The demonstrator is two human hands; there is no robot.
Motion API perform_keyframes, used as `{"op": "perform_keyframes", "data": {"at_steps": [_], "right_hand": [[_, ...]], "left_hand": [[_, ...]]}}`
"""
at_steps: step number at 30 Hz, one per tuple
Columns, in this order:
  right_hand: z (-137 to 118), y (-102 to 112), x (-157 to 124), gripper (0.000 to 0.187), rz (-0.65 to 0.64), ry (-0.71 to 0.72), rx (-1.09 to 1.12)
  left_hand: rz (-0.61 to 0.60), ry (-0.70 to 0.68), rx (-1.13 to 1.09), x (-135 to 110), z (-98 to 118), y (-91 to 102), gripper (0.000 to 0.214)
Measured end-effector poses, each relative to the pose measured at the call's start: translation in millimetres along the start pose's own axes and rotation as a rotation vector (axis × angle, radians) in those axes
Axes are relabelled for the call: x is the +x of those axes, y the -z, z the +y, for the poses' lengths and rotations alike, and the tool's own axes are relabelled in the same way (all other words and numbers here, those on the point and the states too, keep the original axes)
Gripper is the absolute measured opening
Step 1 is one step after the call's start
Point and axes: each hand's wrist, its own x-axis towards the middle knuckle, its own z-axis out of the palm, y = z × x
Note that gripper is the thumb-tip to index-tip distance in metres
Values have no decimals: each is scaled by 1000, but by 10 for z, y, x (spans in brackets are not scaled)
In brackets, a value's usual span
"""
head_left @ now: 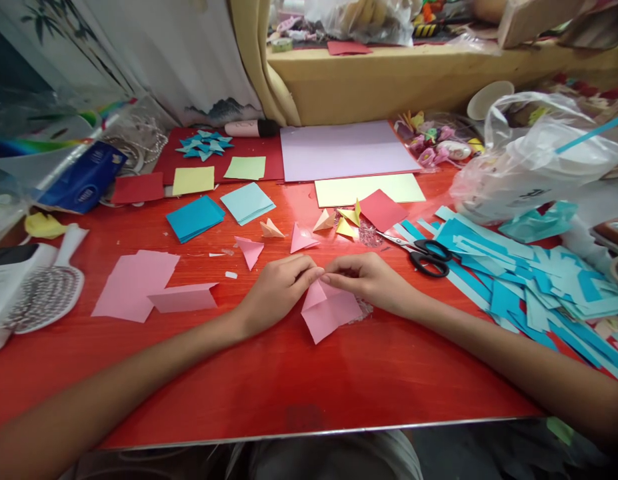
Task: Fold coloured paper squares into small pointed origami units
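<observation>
Both hands meet over a creased pink paper square [329, 313] near the middle of the red table. My left hand [279, 290] pinches its far corner between thumb and fingers. Close against it, my right hand [373, 277] pinches the same far part, fingers bent over the paper. The near corner of the sheet points towards me. Just beyond my hands stand small folded pink pieces [302, 239], with peach folded pieces [272, 229] and yellow folded pieces [349, 220] around them. On the left lie flat pink sheets [133, 283] and one pink sheet folded in half [183, 298].
Black-handled scissors [431, 258] lie beyond my right wrist, beside a heap of blue paper strips [529, 273]. Blue squares [195, 218] and light blue squares [247, 203] are stacked further back. A hairbrush [51, 293] is at left, a plastic bag [533, 153] at right.
</observation>
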Motion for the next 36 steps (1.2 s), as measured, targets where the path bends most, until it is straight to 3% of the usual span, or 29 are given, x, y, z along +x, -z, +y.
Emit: {"op": "perform_keyframes", "data": {"at_steps": [11,16,19,22,24,27,31,36], "right_hand": [[7,-11,-1,27,10,44,-15],[3,36,21,25,40,39,48],[18,58,40,27,142,18,123],[26,44,49,26,269,24,344],[22,21,46,23,194,53,498],[23,-7,31,42,57,100,486],[55,-5,20,34,137,83,333],[66,4,32,35,179,75,321]], "left_hand": [[15,12,-7,-10,8,-5,29],[164,68,-88,-9,-55,-1,31],[269,94,-143,-10,-86,5,32],[365,108,-183,-14,-97,13,29],[391,131,-197,-15,-97,14,28],[362,151,-197,-17,-86,10,29],[269,113,-197,-18,-71,-7,26],[137,30,-388,-8,-108,-41,14]]}}
